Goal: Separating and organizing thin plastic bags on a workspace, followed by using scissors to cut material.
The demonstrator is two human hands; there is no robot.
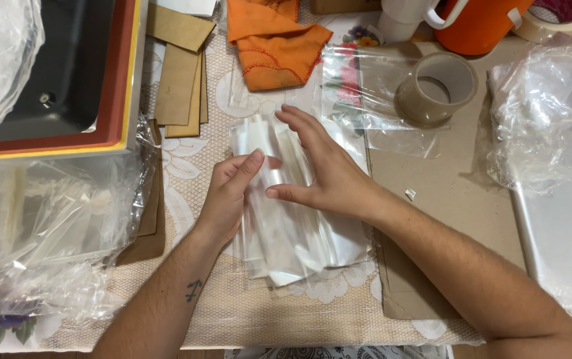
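- Left hand (227, 193): loosely curled, thumb raised and pressed against the left edge of a stack of clear plastic bags (292, 233). The fingers are tucked at the stack's side; whether they pinch a sheet cannot be told.
- Right hand (322, 169): open and flat, fingers spread, palm resting on top of the stack. Thumb points toward the left hand, nearly meeting its thumb.
- Stack of clear plastic bags: lies lengthwise under and between both hands, on a lace tablecloth (259, 312). Its near end sticks out below the wrists; its far end shows just beyond the right fingertips.
- Beyond the right hand's fingertips: an orange cloth (273, 46), crumpled, apart from the stack.
- Right of the right hand, farther off: a roll of brown packing tape (436, 88), lying on a single clear bag (366, 86) that rests partly on a sheet of cardboard (445, 193). The right forearm crosses this cardboard.
- Past the tape roll: an orange jug (478, 25) and a roll of pale masking tape (558, 16), both at the far edge.
- Far right of the right forearm: a heap of crumpled clear plastic (545, 119).
- Beyond the left hand: several brown cardboard pieces (178, 83), overlapping.
- Left of the left hand: a loose pile of clear plastic wrap (53, 233); above it a black tray with a red and yellow rim (110, 129).
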